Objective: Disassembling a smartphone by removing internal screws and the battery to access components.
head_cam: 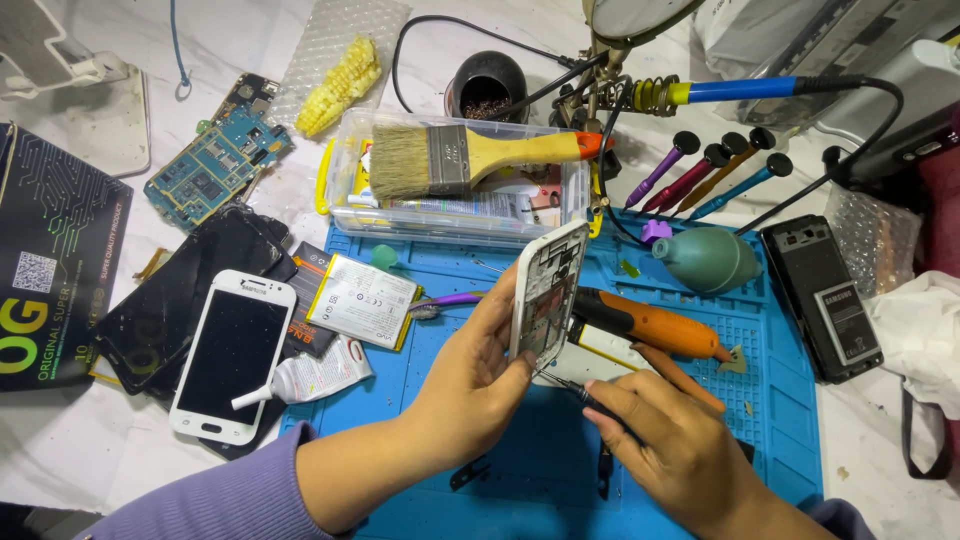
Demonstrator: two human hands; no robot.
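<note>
Near the counter's front edge, on the blue work mat [770, 400], the left hand [470, 385] has its grip closed around a white phone frame [547, 292], held upright with its long axis vertical. Just right and below, the right hand [670, 450] pinches a thin dark tool [575, 392], whose tip meets the frame's bottom edge. Behind lies an orange screwdriver [650, 325].
</note>
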